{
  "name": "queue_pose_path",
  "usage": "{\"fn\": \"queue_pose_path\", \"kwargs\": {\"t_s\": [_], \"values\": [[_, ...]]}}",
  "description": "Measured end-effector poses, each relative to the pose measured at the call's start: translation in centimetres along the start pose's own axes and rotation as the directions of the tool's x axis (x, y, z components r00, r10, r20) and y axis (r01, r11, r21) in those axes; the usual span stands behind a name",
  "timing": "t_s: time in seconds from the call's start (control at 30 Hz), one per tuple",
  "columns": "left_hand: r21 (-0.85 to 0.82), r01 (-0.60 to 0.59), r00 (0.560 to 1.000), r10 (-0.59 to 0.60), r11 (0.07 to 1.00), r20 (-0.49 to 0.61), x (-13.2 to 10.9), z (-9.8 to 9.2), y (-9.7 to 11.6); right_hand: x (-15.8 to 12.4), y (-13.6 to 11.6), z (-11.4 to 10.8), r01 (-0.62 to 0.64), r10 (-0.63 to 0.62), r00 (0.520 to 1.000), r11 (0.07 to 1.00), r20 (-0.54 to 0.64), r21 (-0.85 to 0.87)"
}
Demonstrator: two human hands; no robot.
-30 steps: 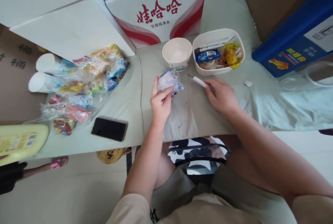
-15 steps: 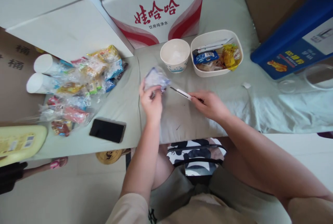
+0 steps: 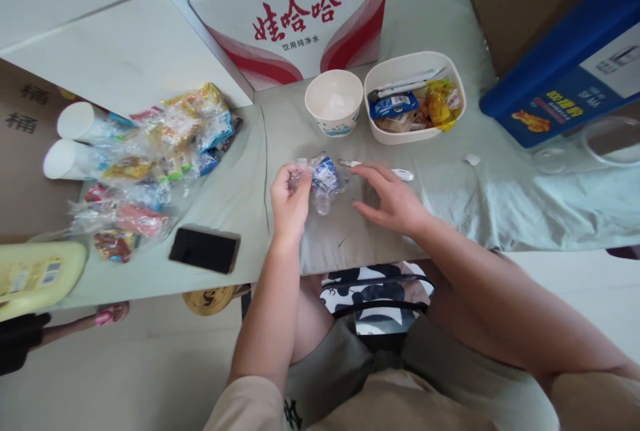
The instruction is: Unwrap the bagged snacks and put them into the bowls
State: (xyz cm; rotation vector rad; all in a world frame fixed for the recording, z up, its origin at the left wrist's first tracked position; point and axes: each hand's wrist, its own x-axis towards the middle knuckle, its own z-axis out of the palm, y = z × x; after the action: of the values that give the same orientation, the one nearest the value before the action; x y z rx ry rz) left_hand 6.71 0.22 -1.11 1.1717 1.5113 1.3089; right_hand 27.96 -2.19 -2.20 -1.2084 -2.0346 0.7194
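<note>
Between the thumb and fingers of my left hand (image 3: 291, 201) is a crumpled clear plastic wrapper (image 3: 325, 177) with blue and white print. Whether anything is inside it I cannot make out. My right hand (image 3: 390, 201) is open, fingers spread toward the wrapper, holding nothing. A white utility knife (image 3: 403, 175) lies on the cloth just beyond it, its middle hidden behind the fingers. Behind my hands stand a white paper cup (image 3: 336, 125) with something whitish inside and a white plastic tub (image 3: 417, 139) holding several wrapped snacks and pen-like sticks.
On the left lie several packaged snacks (image 3: 175, 124), two white cups (image 3: 70, 159) on their sides and a phone (image 3: 205, 250). A white carton (image 3: 295, 17) stands behind. To the right are a blue box (image 3: 560, 84) and a clear plastic container (image 3: 595, 147). A scrap (image 3: 471, 159) lies on the cloth.
My right hand has let go of the utility knife, which now lies on the cloth, and its fingers have spread. The wrapper has come lower in my left hand, blue side showing.
</note>
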Motion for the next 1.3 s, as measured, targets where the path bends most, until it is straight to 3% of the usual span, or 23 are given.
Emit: {"fn": "queue_pose_path", "kwargs": {"t_s": [0.1, 0.17, 0.37, 0.53, 0.6, 0.73, 0.83, 0.9, 1.0, 1.1, 1.3], "values": [[-0.246, 0.262, 0.964, -0.239, 0.933, 0.120, -0.2, -0.3, 0.4, 0.2, -0.2, 0.6, 0.079, -0.077, 0.996, 0.996, -0.041, 0.038], [-0.289, 0.332, 0.943, -0.307, 0.898, 0.132, -0.2, -0.4, 0.6, 0.4, -0.2, 0.8, 0.094, -0.088, 0.989, 0.995, -0.123, 0.043], [-0.080, 0.213, 0.957, -0.225, 0.974, -0.185, 1.0, -1.5, 0.0, 0.8, 0.3, -0.2, -0.039, 0.054, 0.940, 0.998, -0.338, 0.052], [0.053, 0.049, 0.955, -0.032, 0.997, -0.296, 2.2, -3.2, -0.9, 0.5, 0.7, -1.7, -0.119, 0.161, 0.872, 0.986, -0.463, 0.120], [0.054, 0.015, 0.962, 0.001, 0.998, -0.271, 2.5, -3.5, -1.2, 0.4, 0.5, -1.9, -0.110, 0.177, 0.895, 0.977, -0.409, 0.182], [0.070, 0.066, 0.992, -0.058, 0.995, -0.108, 2.6, -2.9, -1.5, 0.2, 0.0, -1.9, -0.050, 0.078, 0.988, 0.978, -0.135, 0.201], [0.065, 0.145, 0.989, -0.143, 0.987, -0.035, 2.5, -2.0, -1.2, 0.3, -0.4, -1.9, -0.011, 0.009, 1.000, 0.994, 0.023, 0.112], [0.035, 0.188, 0.981, -0.187, 0.982, -0.044, 2.4, -1.6, -0.9, 0.3, -0.5, -2.1, -0.061, 0.056, 0.995, 0.996, 0.084, 0.061], [-0.014, 0.162, 0.984, -0.162, 0.987, -0.070, 2.2, -1.2, -0.5, 0.2, -0.4, -2.3, -0.106, 0.106, 0.994, 0.994, 0.021, -0.003], [-0.132, 0.169, 0.984, -0.174, 0.977, -0.028, 1.9, -0.8, -0.1, -0.1, -0.3, -2.1, 0.026, -0.030, 0.997, 0.998, -0.068, -0.050], [-0.254, 0.154, 0.987, -0.158, 0.955, 0.007, 2.0, -0.2, 0.1, -0.4, -0.9, -1.0, 0.296, -0.290, 0.952, 0.953, 0.100, -0.062]]}}
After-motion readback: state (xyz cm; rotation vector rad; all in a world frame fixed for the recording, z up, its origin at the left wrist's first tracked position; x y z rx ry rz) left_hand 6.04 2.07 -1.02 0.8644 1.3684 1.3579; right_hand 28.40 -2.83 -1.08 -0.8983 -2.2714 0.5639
